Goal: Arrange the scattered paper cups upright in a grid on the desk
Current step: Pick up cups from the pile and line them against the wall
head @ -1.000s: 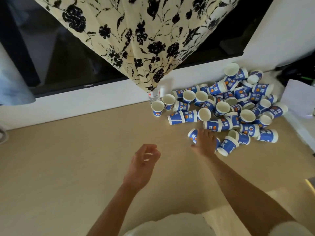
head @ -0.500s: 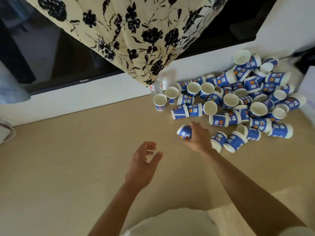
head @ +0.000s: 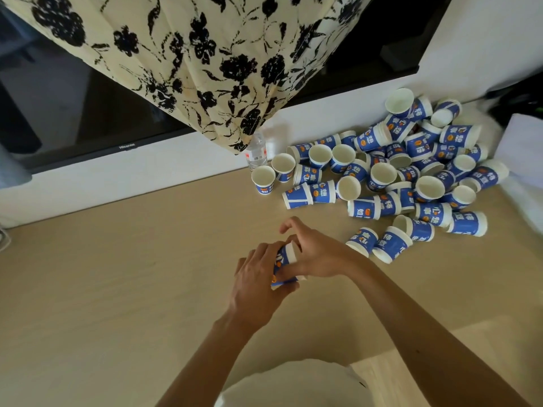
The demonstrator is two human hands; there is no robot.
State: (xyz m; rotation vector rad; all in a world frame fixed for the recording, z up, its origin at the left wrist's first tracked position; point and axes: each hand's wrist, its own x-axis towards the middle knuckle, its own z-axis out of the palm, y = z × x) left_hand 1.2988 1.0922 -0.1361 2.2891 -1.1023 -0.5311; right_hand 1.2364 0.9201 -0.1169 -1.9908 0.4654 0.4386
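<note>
Left hand point(head: 258, 280) and right hand point(head: 318, 255) both wrapped round tilted paper cup point(head: 282, 259); risk of crushing thin wall through overtight grip.

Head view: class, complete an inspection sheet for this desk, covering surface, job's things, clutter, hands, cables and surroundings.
Surface: tan desk, wood-look top.
Job's things: one cup in hand; pile of blue cups at the far right, mostly on their sides; a few upright cups at its left edge; no grid yet.
Clutter: clear bottle by the wall.
Hands: left hand and right hand both grip the cup, fingers curled round it.
Cables: nothing seen.
Surroundings: floral curtain; TV.
</note>
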